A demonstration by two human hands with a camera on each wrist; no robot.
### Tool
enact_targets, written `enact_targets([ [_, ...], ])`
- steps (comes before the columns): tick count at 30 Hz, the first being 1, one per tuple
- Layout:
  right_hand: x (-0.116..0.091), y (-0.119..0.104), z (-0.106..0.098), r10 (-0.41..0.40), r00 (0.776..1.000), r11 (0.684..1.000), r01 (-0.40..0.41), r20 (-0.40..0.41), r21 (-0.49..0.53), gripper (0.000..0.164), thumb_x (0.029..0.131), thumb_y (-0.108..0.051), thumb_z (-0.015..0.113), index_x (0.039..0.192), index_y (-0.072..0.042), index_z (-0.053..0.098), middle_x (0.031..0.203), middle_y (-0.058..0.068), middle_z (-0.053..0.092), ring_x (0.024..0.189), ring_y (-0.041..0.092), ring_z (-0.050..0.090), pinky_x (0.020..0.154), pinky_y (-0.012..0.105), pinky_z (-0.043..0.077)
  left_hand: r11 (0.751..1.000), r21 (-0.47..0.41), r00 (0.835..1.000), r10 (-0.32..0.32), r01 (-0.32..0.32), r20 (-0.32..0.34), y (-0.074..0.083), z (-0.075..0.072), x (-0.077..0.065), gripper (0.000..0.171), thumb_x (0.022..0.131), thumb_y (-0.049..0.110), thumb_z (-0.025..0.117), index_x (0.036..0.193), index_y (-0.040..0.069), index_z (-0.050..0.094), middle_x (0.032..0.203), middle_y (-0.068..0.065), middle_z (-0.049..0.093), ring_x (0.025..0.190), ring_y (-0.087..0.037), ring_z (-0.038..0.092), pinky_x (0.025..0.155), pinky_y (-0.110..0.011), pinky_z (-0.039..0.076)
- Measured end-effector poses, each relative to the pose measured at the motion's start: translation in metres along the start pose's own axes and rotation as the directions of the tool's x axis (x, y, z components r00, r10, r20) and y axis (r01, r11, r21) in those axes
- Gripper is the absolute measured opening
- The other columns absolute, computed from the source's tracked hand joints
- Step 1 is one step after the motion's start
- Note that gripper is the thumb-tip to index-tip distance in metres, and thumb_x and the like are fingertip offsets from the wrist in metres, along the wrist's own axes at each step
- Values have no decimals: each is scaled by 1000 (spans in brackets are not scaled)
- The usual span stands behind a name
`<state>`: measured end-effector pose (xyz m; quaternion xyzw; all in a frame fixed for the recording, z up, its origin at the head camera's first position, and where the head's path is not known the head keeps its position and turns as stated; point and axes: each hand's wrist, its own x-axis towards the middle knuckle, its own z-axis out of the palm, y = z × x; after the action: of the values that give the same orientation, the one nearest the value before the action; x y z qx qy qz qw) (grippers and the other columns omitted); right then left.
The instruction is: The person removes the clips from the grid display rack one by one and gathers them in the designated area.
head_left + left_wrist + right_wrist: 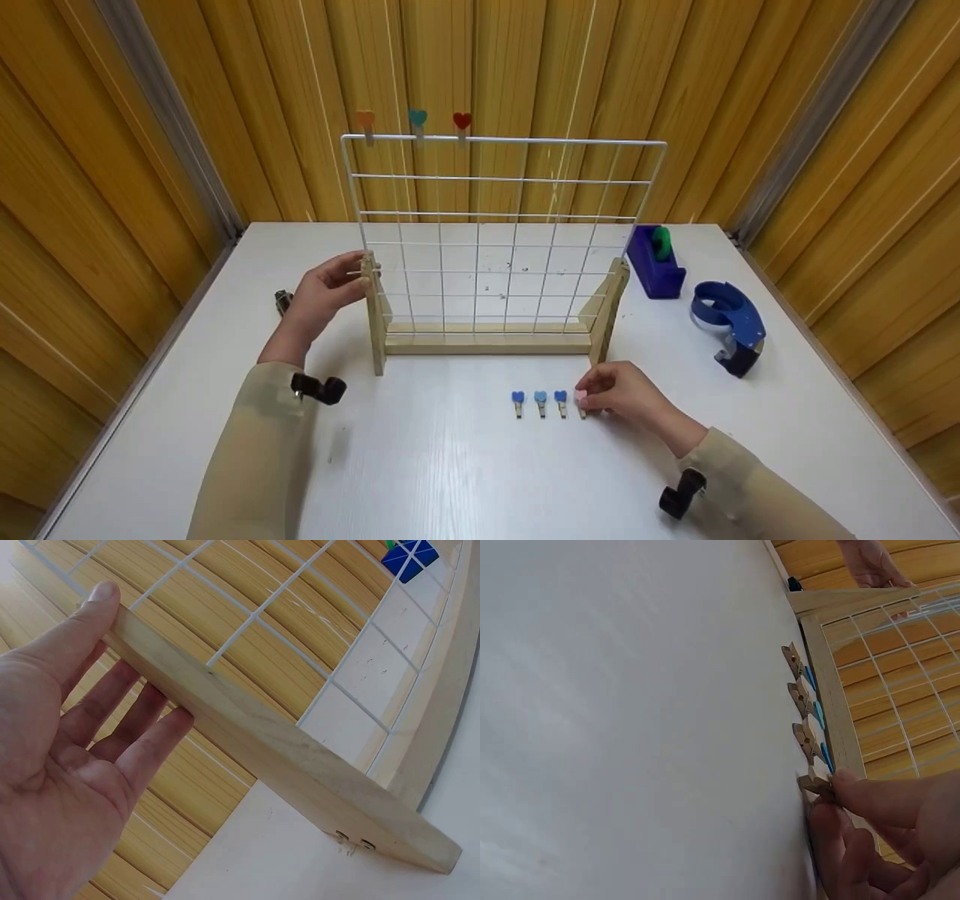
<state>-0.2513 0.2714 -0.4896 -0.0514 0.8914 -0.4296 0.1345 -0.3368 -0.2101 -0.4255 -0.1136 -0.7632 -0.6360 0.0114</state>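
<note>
A white wire grid (517, 180) stands upright in a wooden stand (487, 345). My left hand (326, 289) grips the top of the stand's left post (247, 720), thumb on one side and fingertips on the other. Between thumb and fingers of my right hand (626, 394) is a small wooden clothespin with a pink heart (580, 396), at the right end of a row on the table. Beside it lie three more heart clothespins: dark blue (561, 401), light blue (541, 403) and another dark blue (518, 403). Orange (365, 120), teal (418, 118) and red (462, 121) heart clothespins sit on the grid's top wire.
Right of the stand are a purple tape dispenser (654, 270) with a green roll and a blue tape gun (739, 319). A small dark object (283, 301) lies behind my left wrist. Wood-patterned walls (525, 67) surround the white table (420, 457).
</note>
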Motion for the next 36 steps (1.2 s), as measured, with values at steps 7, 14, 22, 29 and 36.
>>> enact_targets([
  [7,-1,-1,4,18,999,998,-21,-44,-63,17,84,-4,81,100,-5,79,88,5,69,80,16,56,63,23,49,1000,6,1000,-13,13,-6,0,0,-1,53,96,29,74,146,20,58,138,-9,63,117,-12,65,98,-22,58],
  [14,-2,-2,4,22,999,996,-25,-43,-85,19,84,-6,82,103,-4,78,88,5,68,81,17,56,66,24,48,1000,-6,1000,-18,18,0,1,0,-1,56,96,29,74,148,16,55,138,-7,64,118,-13,65,98,-22,57],
  [22,-4,-2,0,29,999,999,-30,-35,-39,28,84,-8,83,109,-1,73,89,7,68,78,15,60,64,23,51,1000,-25,1000,4,-4,3,2,0,-1,54,96,26,74,146,17,57,136,-8,64,116,-11,66,97,-22,58],
  [29,-10,-11,-8,0,999,998,-2,-49,-58,32,84,-8,83,112,1,71,89,7,70,77,15,61,65,25,53,998,-56,1000,10,-10,4,2,0,-2,56,97,20,73,148,10,54,138,-15,62,113,-7,66,96,-22,58],
  [36,-16,-41,-25,-85,994,993,79,-63,-92,33,87,-11,81,117,0,71,99,8,72,88,18,62,75,23,53,998,-61,1000,7,-6,4,2,0,-2,55,97,20,73,148,10,54,138,-15,62,112,-8,66,97,-22,58],
])
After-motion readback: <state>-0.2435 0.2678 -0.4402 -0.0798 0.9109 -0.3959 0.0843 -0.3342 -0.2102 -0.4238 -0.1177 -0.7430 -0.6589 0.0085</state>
